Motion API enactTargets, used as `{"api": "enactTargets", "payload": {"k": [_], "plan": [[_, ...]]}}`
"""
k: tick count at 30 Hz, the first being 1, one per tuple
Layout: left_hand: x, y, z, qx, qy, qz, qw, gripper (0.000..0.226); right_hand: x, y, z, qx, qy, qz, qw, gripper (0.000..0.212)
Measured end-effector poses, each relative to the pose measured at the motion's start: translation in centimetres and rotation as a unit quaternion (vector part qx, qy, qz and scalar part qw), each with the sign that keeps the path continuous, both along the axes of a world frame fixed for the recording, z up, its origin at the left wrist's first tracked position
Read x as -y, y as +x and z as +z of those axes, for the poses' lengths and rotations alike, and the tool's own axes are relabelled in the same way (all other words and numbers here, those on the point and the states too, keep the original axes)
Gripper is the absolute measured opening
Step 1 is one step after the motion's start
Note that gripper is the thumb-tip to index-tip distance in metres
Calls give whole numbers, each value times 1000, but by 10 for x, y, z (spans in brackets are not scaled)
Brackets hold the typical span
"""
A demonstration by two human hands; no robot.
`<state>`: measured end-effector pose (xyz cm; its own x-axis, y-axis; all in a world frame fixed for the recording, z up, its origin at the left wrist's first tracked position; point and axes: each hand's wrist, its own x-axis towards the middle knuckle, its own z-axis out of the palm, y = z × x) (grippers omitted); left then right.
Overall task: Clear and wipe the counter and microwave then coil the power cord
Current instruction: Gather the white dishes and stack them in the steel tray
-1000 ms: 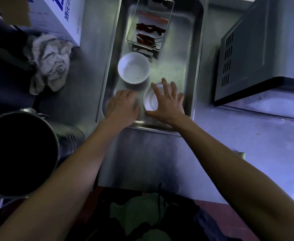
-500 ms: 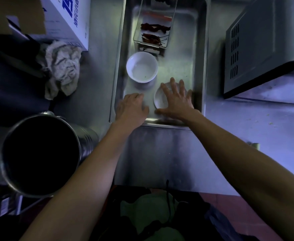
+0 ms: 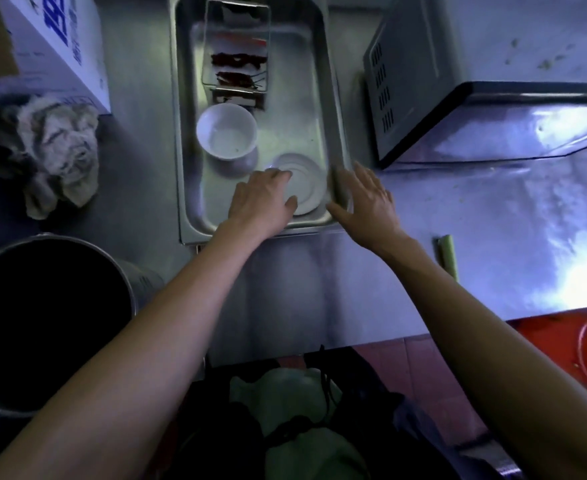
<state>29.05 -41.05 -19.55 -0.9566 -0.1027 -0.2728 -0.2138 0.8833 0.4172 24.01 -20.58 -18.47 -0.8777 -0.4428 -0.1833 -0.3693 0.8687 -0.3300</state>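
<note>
Counter (image 3: 320, 271) clearing first: the tray (image 3: 337, 98) sits left of the microwave (image 3: 458, 64). Your left hand (image 3: 262, 199), fingers curled, has slid onto the saucer (image 3: 306, 188); your right hand (image 3: 366, 199) has left it, flat and relaxed against the tray's rim. Likely you'll shift the tray next.
</note>
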Motion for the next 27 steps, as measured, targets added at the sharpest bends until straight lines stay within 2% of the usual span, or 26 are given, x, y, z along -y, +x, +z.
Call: {"api": "enactTargets", "payload": {"k": [5,11,20,27], "plan": [[-30,-6,12,-20,-37,-87,995,37,-48,17,5,49,25,-66,996,68],[-92,-29,23,-37,-41,-126,991,47,-125,30,13,48,2,-133,990,67],[-265,-23,37,-58,-59,-218,972,46,-303,68,22,39,-54,-225,972,65],[-414,-24,58,-74,-81,-294,949,48,-437,98,38,17,-61,-295,954,68]]}}
